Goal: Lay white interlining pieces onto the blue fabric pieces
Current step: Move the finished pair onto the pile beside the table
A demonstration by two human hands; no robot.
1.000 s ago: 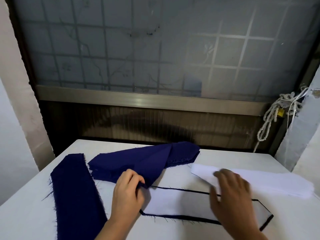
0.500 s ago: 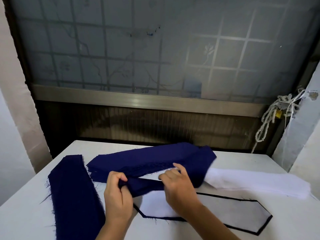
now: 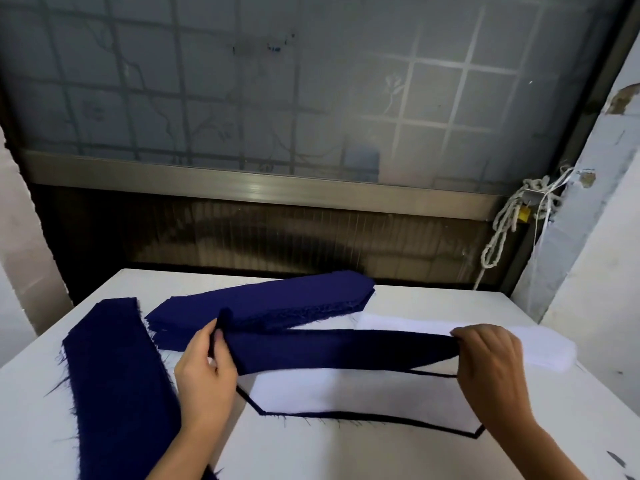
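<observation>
Over table (image 3: 346, 455), left grip (image 3: 204, 372) and right grip (image 3: 491, 362) pinch ends of blue strip (image 3: 339, 349)

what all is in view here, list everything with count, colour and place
table: one, white, fills the lower view
left blue stack: one, dark blue, frayed, table's left side
far blue stack: one, dark blue, behind the hands
held blue piece: one, dark blue, stretched between both hands
interlined piece: one, white on blue with the blue edge showing, table centre, below the held blue piece
white interlining stack: one, white, table's right, behind the right hand
rope: one bundle, whitish, hanging right of the window
window: one, frosted grey with a grid, behind the table
left hand: one, grips the piece's left end
right hand: one, grips its right end
</observation>
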